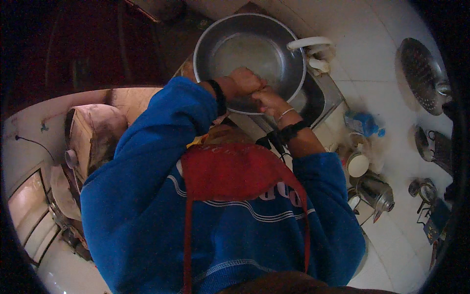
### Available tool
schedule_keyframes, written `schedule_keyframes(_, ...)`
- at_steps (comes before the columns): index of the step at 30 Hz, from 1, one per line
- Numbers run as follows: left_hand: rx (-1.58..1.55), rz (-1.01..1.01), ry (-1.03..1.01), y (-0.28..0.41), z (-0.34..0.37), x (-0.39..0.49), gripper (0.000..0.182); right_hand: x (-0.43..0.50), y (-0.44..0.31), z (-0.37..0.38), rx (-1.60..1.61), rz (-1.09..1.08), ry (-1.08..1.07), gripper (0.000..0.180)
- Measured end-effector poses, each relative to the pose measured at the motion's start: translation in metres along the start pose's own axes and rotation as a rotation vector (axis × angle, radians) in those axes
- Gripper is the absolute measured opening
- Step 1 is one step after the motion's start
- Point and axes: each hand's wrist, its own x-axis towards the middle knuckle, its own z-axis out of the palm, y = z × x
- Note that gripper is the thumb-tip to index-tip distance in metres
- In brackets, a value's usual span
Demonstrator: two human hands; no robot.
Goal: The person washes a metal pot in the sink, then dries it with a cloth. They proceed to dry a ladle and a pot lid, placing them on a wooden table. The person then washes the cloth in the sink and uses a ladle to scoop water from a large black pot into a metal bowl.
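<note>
A wide, round metal basin (293, 79) rests over a steel sink (332, 106). Its inside is dark grey with a paler bottom; whether it holds water is not clear. My left hand (246, 81) is curled over the near part of the basin. Close against it, my right hand (270, 101) is bent inward above the near rim, and the fingers of both hands meet. Anything between them is hidden. The white tap (310, 42) reaches over the basin's right rim.
To the right are a blue bottle (360, 123), a white-lidded jar (358, 164) and a metal flask (376, 193). A perforated metal strainer (420, 75) hangs on the tiled wall. A red apron (235, 172) covers my chest. A wooden cabinet-like box (86, 137) stands left.
</note>
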Motion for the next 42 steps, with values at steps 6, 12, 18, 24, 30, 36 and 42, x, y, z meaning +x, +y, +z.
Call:
schedule_keyframes(6, 0.029, -0.269, 0.364, -0.012, -0.025, -0.016, 0.031, -0.007, 0.016, -0.034, 0.141, -0.19, 0.085, 0.035)
schedule_keyframes(12, -0.025, -0.931, 0.426, -0.101, -0.015, -0.089, 0.043, -0.029, 0.038, -0.079, -0.528, -0.674, 1.076, 0.046)
schedule_keyframes(18, -0.302, -0.893, 0.228, -0.134, 0.002, -0.122, 0.046, 0.003, 0.073, -0.081, -0.478, -0.495, 0.973, 0.037)
schedule_keyframes(24, -0.592, -0.822, 0.361, -0.09, -0.078, -0.126, 0.039, 0.021, 0.119, -0.086, -0.312, -0.515, 0.866, 0.029)
schedule_keyframes(30, -0.814, -0.82, 0.515, -0.043, -0.165, -0.098, 0.036, 0.04, 0.148, -0.065, 0.111, -0.382, 0.592, 0.03)
schedule_keyframes(36, -0.693, -0.794, 0.52, -0.022, -0.207, -0.058, 0.038, 0.017, 0.145, -0.041, 0.535, -0.251, 0.398, 0.033)
schedule_keyframes(42, -0.725, -0.687, 0.416, 0.002, -0.216, -0.02, 0.036, 0.023, 0.171, -0.048, -0.03, -0.401, 0.328, 0.03)
